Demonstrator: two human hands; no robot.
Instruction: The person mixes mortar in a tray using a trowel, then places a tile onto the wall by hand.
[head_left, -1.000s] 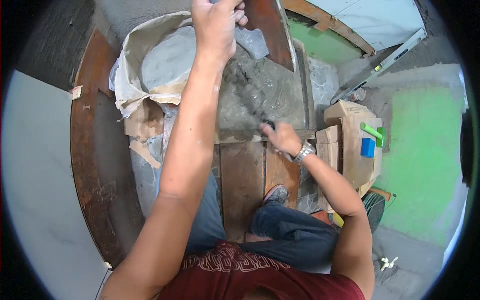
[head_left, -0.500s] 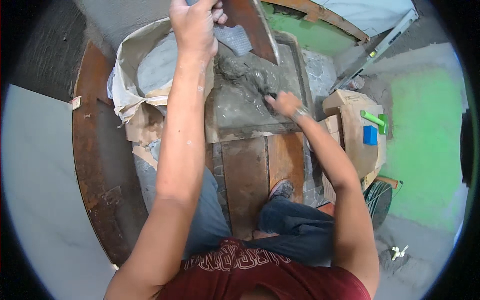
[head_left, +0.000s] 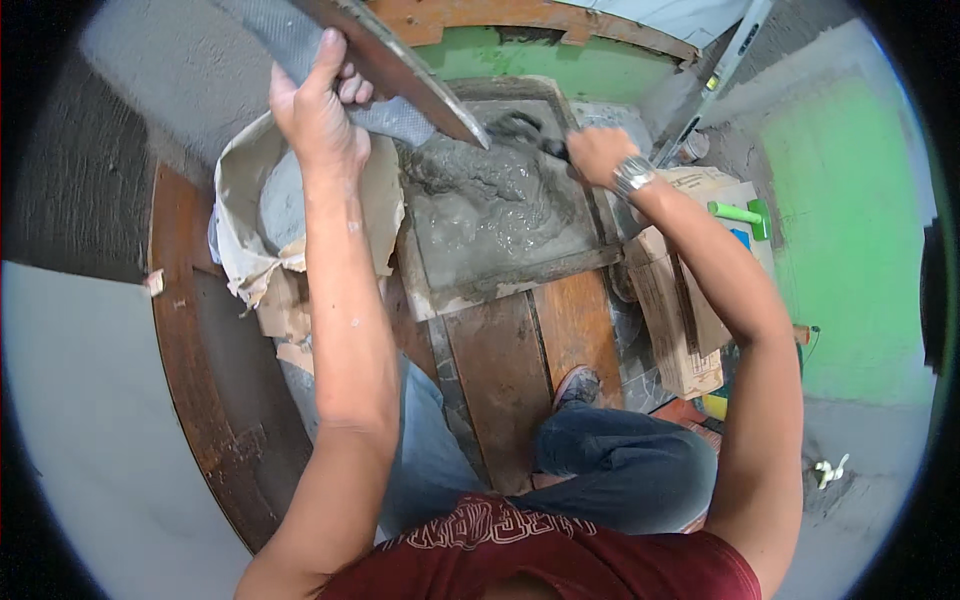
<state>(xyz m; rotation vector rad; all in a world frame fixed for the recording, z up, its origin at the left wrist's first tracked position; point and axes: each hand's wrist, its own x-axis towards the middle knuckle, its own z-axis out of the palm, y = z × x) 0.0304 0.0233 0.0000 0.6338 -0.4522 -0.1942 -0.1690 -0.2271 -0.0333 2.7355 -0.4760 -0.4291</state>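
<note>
Right fingers (head_left: pixel 579 148) around a dark tool (head_left: pixel 553 148), its head indistinct against grey mortar (head_left: pixel 490 185)

Soft light glints on the wet grey mix (head_left: pixel 500 215); straight lines bow near black corners.

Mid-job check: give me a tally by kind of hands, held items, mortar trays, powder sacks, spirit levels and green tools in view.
Hands: 2, left hand and right hand
Held items: 2, brown board and dark-handled tool
Mortar tray: 1
Powder sack: 1
Spirit level: 1
Green tool: 1
Total: 8
</note>
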